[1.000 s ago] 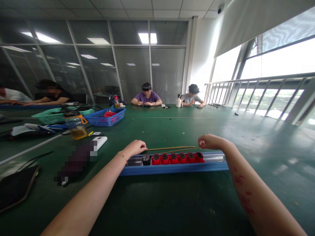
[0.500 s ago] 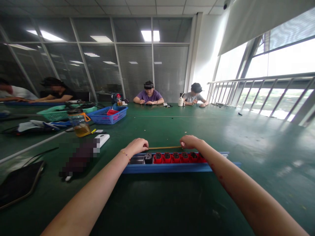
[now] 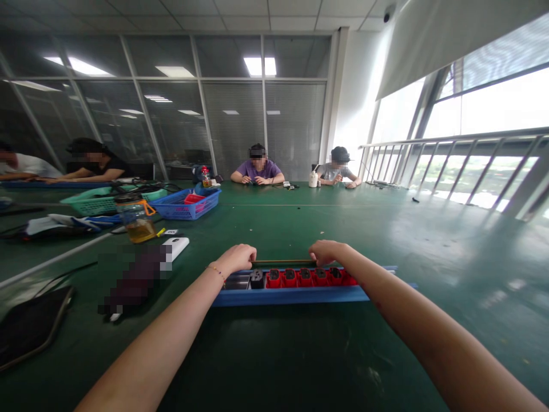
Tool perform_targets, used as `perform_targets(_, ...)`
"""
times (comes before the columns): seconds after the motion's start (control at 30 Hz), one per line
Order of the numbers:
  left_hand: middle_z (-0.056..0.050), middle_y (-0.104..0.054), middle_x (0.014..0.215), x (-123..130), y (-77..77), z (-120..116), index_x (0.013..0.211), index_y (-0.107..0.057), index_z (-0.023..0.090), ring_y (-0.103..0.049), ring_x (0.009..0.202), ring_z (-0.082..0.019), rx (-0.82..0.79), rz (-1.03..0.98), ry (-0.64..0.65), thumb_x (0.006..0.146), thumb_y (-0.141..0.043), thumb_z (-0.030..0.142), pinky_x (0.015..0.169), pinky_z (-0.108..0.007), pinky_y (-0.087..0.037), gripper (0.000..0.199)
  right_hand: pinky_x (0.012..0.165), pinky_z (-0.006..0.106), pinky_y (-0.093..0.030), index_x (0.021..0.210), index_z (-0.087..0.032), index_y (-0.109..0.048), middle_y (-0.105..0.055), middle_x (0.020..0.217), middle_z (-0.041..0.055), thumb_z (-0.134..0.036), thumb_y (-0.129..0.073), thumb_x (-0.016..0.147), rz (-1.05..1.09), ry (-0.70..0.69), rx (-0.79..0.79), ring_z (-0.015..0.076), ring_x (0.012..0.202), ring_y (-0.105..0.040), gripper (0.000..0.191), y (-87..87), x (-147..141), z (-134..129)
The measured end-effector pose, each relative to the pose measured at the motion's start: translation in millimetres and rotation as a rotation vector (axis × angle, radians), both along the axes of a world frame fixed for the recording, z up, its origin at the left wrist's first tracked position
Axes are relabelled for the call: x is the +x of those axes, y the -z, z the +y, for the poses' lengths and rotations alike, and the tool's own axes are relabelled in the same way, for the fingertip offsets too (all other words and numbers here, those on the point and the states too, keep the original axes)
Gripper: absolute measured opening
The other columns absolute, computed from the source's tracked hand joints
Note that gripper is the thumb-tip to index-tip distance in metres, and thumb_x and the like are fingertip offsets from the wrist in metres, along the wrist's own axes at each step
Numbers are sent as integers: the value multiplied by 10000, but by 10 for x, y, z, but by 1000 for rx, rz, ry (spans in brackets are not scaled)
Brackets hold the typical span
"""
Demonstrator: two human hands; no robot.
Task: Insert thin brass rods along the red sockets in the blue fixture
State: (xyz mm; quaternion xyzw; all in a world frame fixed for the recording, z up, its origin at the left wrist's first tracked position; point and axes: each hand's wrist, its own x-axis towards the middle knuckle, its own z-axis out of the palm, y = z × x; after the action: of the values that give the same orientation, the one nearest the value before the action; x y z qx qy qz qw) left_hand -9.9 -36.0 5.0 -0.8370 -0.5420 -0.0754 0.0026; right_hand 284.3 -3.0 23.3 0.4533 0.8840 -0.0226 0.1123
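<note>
A thin yellowish strip (image 3: 283, 262) stretches between my two hands, just behind a long blue tray (image 3: 291, 296). My left hand (image 3: 240, 257) is closed on the strip's left end, and my right hand (image 3: 325, 252) is closed on its right end. Inside the tray stand several red blocks (image 3: 289, 278) with dark tops in a row. One black block (image 3: 257, 279) is at their left, beside a bare metallic section (image 3: 237, 280). My right forearm hides the tray's right part.
A white-ended object (image 3: 176, 247), a jar (image 3: 138, 220), a blue basket (image 3: 189, 205) and a green basket (image 3: 92, 201) are to the left. A dark tablet-like object (image 3: 32, 323) lies nearer. People sit across the green table (image 3: 266, 226).
Both hands have come slightly closer to the tray with the strip, which now looks thinner and sits nearer the tray's back edge. The camera view has shifted a little.
</note>
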Motion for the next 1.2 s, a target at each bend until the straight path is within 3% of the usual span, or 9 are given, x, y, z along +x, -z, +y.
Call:
perform_targets(0.2,-8,-626,811,-50,-220,-92,811,-595,209,-567,718,-138,115,-111,-35,717,-442,198,614,-217,-383,180,557,213,-382,890,-194,-662,-664,783,9,-233,-451,740,241,-33,43,143,664,-568,261,-254,297,-159)
perform_targets(0.37,29,-633,685,95,-491,-269,837,-620,239,-539,559,-122,124,-181,43,764,-413,264,507,-215,-317,221,509,220,-344,969,-216,-653,-636,663,-9,-225,-389,782,360,-9,146,127,544,-519,324,-449,472,-381)
perform_targets(0.53,32,-666,717,298,-619,-553,868,-643,276,-563,572,-140,149,-90,76,803,-377,293,522,-228,-328,274,688,242,-398,1027,-221,-632,-666,941,38,-216,-379,820,398,-140,294,175,795,-586,327,-458,374,-699)
perform_targets(0.63,21,-678,881,306,-638,-696,953,-627,277,-601,705,-157,186,-55,116,838,-321,293,618,-242,-378,327,743,266,-401,1090,-219,-592,-646,999,51,-261,-364,855,440,-146,301,186,851,-578,330,-485,418,-897)
perform_targets(0.73,7,-661,981,254,-628,-790,999,-611,258,-604,819,-169,201,-34,110,855,-292,294,727,-263,-399,352,655,258,-415,1085,-217,-588,-647,886,43,-377,-420,845,579,-79,183,163,717,-566,333,-509,564,-1034)
perform_targets(0.83,8,-653,1012,233,-596,-836,1010,-601,254,-598,868,-175,197,-33,101,857,-289,283,774,-279,-403,349,547,231,-395,970,-175,-620,-591,704,18,-505,-388,836,837,39,24,133,599,-504,425,-437,650,-1070)
perform_targets(0.93,4,-659,999,291,-558,-849,989,-609,248,-596,876,-181,181,-42,94,850,-298,258,793,-289,-403,341,487,215,-354,763,-151,-614,-467,546,-15,-585,-314,826,1045,245,59,114,522,-432,531,-290,593,-1034)
perform_targets(1.03,-11,-661,987,408,-529,-854,963,-622,231,-592,882,-190,157,-55,98,841,-310,243,812,-301,-400,335,448,207,-318,638,-170,-565,-430,519,-29,-624,-331,792,1034,359,124,99,471,-386,533,-200,474,-1000)
perform_targets(1.2,-29,-653,980,632,-498,-895,979,-615,218,-588,880,-186,128,-88,127,837,-307,204,807,-300,-398,339,416,200,-253,564,-178,-510,-353,478,-49,-628,-407,754,914,275,108,82,442,-323,499,-213,401,-1003)
